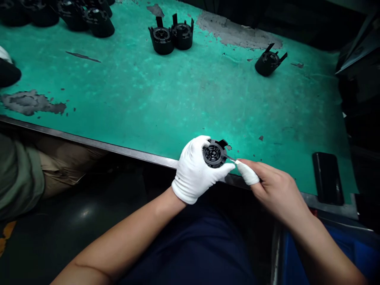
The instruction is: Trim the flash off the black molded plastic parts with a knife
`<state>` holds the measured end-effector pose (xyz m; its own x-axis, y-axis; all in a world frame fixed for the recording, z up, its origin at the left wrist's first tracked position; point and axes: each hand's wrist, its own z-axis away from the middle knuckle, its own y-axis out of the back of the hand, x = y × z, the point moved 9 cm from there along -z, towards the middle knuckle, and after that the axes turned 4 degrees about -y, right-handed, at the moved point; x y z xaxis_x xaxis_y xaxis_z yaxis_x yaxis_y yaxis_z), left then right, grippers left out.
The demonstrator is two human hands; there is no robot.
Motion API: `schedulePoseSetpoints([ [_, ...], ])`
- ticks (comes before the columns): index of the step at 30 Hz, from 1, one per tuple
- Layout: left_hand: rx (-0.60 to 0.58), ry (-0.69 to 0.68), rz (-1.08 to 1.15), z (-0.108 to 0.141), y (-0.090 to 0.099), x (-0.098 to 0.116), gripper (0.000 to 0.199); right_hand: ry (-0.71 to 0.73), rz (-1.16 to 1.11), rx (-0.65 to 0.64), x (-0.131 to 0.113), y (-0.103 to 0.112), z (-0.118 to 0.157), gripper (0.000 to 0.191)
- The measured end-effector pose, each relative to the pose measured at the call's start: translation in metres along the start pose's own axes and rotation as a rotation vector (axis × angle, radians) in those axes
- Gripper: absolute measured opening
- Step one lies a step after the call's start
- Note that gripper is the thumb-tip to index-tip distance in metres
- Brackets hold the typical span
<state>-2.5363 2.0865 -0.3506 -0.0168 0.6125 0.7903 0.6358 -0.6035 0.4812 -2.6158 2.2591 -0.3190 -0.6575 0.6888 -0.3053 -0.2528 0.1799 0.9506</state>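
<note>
My left hand [192, 170], in a white glove, is closed around a round black plastic part [214, 154] near the table's front edge. The part's ringed face is turned up towards me, and a dark tab stands out at its far side. From the right, my right hand [267, 178] pinches a thin tool [231, 159] with a narrow metal tip at the part's rim. White wrapping covers one finger of this hand; the tool's handle is hidden in the grip. I cannot make out the tool's exact kind.
Two black cylindrical housings with upright tabs [162, 39] stand together at the back; another housing [267, 63] is at the back right. Several more [99, 23] crowd the far left. A black phone [327, 178] lies at right. A co-worker's leg [59, 168] is at left.
</note>
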Motion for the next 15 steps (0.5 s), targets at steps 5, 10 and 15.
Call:
schedulePoseSetpoints([
  [5,-0.230,-0.010,0.111,-0.013,0.002,-0.005,0.089,0.037,-0.001,-0.086,0.011,-0.002,-0.010,0.033],
  [10,-0.520,-0.033,0.099,-0.036,0.003,-0.010,0.090,0.192,0.063,-0.176,0.009,-0.010,-0.024,0.036],
  [15,-0.695,-0.070,0.114,-0.050,0.000,-0.016,0.095,0.296,0.127,-0.220,0.001,-0.013,-0.042,0.038],
])
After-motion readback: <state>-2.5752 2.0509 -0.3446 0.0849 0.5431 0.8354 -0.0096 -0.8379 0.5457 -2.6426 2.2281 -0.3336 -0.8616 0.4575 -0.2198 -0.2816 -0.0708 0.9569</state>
